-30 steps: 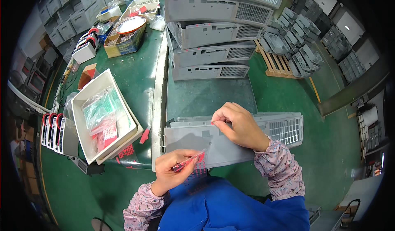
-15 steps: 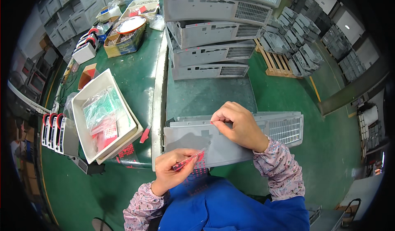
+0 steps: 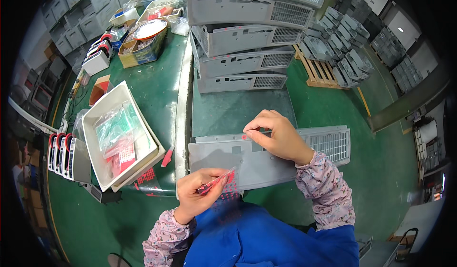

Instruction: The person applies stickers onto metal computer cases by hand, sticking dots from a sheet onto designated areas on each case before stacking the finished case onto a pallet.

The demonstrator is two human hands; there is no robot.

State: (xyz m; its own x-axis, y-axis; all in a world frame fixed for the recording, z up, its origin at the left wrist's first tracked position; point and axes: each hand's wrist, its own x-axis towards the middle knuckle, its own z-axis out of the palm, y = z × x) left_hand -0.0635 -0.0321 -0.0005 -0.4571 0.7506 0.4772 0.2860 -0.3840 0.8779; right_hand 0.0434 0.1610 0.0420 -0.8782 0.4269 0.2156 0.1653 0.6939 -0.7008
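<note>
My left hand pinches a clear sheet of red dot stickers, held low in front of the blue apron. A long grey metal panel with a slotted grille at its right end lies across the near edge of the bench. Along its far edge a red round sticker with a small centre hole shows. Just above this sticker is my right hand, its thumb and index finger closed at the tips, with nothing visible between them. Part of the panel is hidden beneath that hand.
Similar grey panels stand stacked at the back. On the left, a white tray holds bagged green and red sticker sheets. A red strip lies beside it. Boxes of small parts are farther back; a wooden pallet stands right.
My right hand has drawn slightly up and right from the panel's edge, leaving the red sticker in plain sight there. The left hand, still holding the sheet, has shifted slightly left.
</note>
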